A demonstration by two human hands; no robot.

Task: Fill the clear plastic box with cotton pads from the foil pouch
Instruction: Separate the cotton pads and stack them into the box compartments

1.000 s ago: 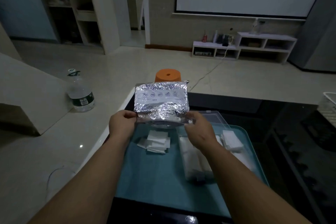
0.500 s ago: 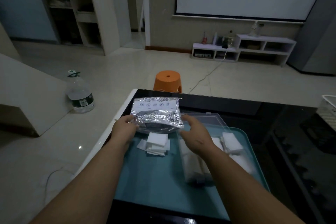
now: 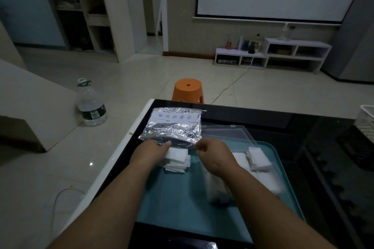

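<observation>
My left hand (image 3: pixel 149 152) has its fingers curled on the near left edge of the foil pouch (image 3: pixel 174 125), and my right hand (image 3: pixel 212 153) pinches the pouch's near right corner, so both hands are closed on it and neither holds a pad. The pouch hangs over the far left corner of the teal tray (image 3: pixel 182 208), printed face up, its dark mouth turned towards me. Directly under that mouth a loose heap of cotton pads (image 3: pixel 178 159) lies on the tray's far left part. On the tray's right half sits the clear plastic box (image 3: pixel 217 190), its lid (image 3: pixel 222 133) thrown back over the tray's far edge, with white pads (image 3: pixel 258 156) already inside; I cannot tell how full it is, as my right forearm covers part of it. The tray rests on the black bench (image 3: pixel 263 115). I judge the job partly done: the heap needs moving into the box, and I cannot see whether the pouch holds more.
</observation>
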